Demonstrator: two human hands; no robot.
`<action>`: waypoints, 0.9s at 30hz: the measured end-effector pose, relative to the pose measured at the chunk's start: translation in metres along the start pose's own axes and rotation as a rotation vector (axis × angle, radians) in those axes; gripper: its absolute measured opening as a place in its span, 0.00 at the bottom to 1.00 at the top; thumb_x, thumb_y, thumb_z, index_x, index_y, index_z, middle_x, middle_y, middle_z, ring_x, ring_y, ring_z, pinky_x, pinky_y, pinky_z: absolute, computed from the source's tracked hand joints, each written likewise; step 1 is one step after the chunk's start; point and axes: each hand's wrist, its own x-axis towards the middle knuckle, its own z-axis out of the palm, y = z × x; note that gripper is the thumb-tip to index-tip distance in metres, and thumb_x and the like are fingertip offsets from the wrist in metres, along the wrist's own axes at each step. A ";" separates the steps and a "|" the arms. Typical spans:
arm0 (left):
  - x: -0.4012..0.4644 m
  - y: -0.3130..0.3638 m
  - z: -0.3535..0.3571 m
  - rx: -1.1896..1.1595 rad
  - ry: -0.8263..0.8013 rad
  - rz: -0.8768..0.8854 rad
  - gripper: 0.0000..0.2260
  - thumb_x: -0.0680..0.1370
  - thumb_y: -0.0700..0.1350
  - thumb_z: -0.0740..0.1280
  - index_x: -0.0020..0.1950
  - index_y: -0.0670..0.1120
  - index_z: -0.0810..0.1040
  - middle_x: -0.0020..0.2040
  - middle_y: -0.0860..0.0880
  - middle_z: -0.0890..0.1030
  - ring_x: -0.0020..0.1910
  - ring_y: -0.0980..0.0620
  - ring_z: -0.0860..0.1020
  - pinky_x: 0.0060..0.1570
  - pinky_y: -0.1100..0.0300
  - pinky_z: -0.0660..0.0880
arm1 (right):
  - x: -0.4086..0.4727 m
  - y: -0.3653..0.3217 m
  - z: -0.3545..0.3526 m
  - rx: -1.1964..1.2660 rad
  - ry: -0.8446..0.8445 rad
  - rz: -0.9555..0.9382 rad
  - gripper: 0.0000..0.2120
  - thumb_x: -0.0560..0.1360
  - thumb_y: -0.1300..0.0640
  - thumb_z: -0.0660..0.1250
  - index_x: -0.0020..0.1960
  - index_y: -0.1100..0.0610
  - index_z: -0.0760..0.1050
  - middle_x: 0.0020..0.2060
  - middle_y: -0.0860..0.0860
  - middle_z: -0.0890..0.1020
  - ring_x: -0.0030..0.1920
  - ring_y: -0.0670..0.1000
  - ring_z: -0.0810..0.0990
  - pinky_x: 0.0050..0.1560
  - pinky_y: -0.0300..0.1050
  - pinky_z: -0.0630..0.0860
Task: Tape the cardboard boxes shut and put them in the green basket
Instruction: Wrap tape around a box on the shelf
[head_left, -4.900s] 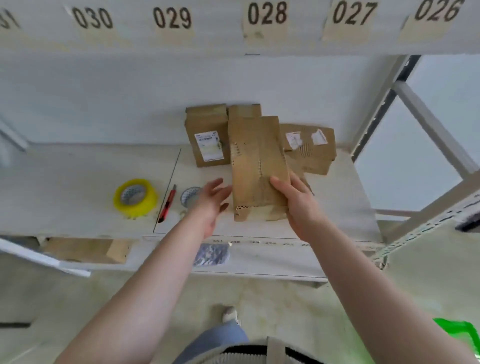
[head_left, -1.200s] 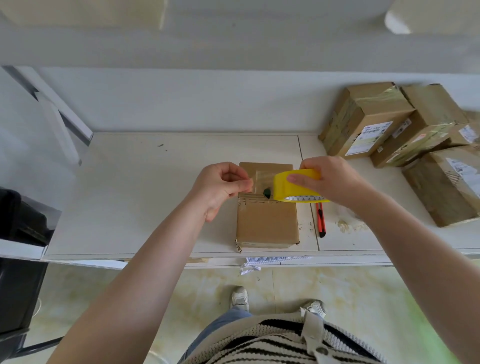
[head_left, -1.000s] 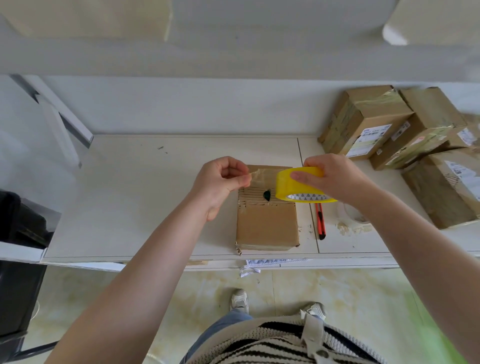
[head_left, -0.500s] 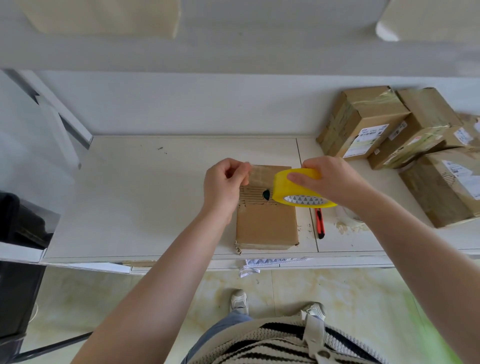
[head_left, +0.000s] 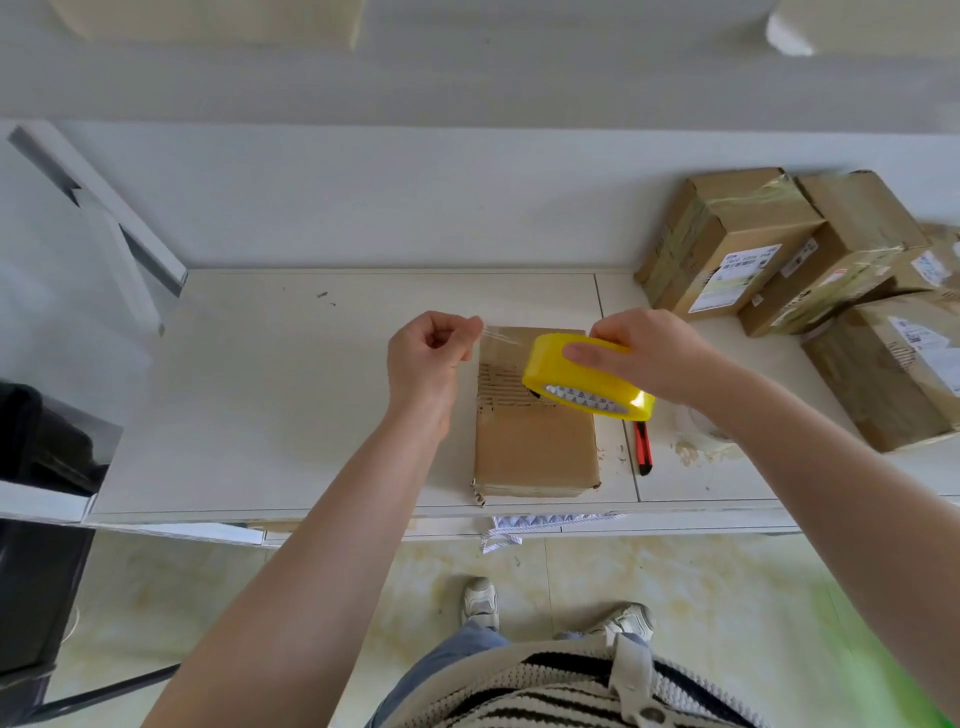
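A flat cardboard box (head_left: 535, 431) lies on the white shelf (head_left: 270, 395), close to its front edge, with torn corrugation showing across its far half. Above that far half the person holds a yellow tape roll (head_left: 584, 374) in the right hand (head_left: 649, 353), fingers curled over the top of the roll and the thumb lying across its outer face, the roll tilted and lifted off the box. The left hand (head_left: 428, 353) sits just left of the box's far corner, its fingers curled in and thumb and forefinger pinching the free end of a clear tape strip (head_left: 501, 336) that stretches from the hand across to the roll, over the box's far edge. Whether the strip touches the cardboard I cannot tell. Just right of the box a red cutter (head_left: 643, 449) lies on the shelf, partly under the roll. Further right of the box, against the back wall, a pile of boxes (head_left: 779, 254) with shipping labels is stacked, some leaning on each other. A blur of green (head_left: 883, 670) shows on the floor, below and right of the box.
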 end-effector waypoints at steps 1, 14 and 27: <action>0.002 -0.003 -0.002 -0.016 0.027 -0.015 0.09 0.74 0.40 0.73 0.36 0.45 0.77 0.25 0.57 0.74 0.27 0.59 0.71 0.37 0.68 0.72 | 0.001 0.000 -0.004 -0.021 -0.012 -0.001 0.32 0.72 0.29 0.58 0.39 0.59 0.77 0.30 0.54 0.75 0.31 0.51 0.73 0.32 0.44 0.65; 0.008 -0.075 0.001 0.027 0.126 -0.145 0.09 0.76 0.40 0.72 0.37 0.44 0.75 0.30 0.51 0.74 0.25 0.62 0.70 0.32 0.71 0.68 | 0.012 -0.004 0.005 -0.246 -0.036 0.145 0.33 0.68 0.24 0.58 0.35 0.56 0.74 0.28 0.50 0.75 0.31 0.49 0.74 0.29 0.42 0.63; 0.013 -0.102 0.011 -0.066 0.040 -0.364 0.07 0.79 0.45 0.68 0.42 0.44 0.77 0.39 0.47 0.80 0.38 0.50 0.77 0.44 0.57 0.76 | 0.018 -0.013 0.011 -0.296 -0.055 0.152 0.32 0.70 0.25 0.58 0.35 0.55 0.73 0.28 0.49 0.75 0.32 0.48 0.75 0.29 0.41 0.65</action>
